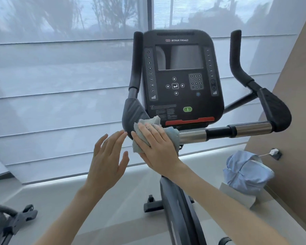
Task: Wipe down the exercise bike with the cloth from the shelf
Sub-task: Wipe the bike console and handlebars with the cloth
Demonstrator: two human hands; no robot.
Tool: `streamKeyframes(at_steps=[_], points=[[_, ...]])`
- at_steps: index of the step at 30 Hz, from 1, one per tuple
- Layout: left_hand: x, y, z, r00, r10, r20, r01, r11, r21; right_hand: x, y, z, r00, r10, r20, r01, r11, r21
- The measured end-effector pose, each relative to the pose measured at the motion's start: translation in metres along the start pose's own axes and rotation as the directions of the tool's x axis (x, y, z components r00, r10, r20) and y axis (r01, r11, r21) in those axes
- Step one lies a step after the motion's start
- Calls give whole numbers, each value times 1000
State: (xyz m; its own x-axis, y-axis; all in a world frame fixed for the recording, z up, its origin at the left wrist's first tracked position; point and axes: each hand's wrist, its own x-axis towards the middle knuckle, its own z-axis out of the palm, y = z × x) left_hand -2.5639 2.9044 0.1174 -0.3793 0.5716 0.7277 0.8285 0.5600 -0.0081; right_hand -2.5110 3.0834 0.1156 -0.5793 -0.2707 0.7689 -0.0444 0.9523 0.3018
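Cloth [173,133] sits at the centre of the frame, draped over the exercise bike [182,76] handlebar [237,129], pressed flat under the right grip [155,147], fingers straight. The left grip [108,156] hovers spread just left of it.

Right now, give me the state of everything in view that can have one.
Pale blue-grey cloth, pressed against the chrome handlebar near the left black armrest pad.
Right hand, flat on the cloth, fingers straight.
Left hand, open, holding nothing.
Black console's screen, dark.
Translucent window blinds, lowered.
Light blue fabric bundle, crumpled by the tan wall.
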Motion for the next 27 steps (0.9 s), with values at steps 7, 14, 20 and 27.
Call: streamKeyframes(at_steps=[7,14,20,27], points=[[-8,-39,-3,997,-62,-39,62,998,-6,46,1,-12,985,-116,124,112,993,39],[9,-63,3,999,-19,-39,16,997,-79,104,19,-14,958,277,72,-273,806,525],[22,-83,3,999,18,-47,-25,989,-147,144,11,31,734,279,619,-454,879,143],[20,-105,7,997,44,-67,-58,973,-226,124,-1,21,830,187,525,-268,960,81]])
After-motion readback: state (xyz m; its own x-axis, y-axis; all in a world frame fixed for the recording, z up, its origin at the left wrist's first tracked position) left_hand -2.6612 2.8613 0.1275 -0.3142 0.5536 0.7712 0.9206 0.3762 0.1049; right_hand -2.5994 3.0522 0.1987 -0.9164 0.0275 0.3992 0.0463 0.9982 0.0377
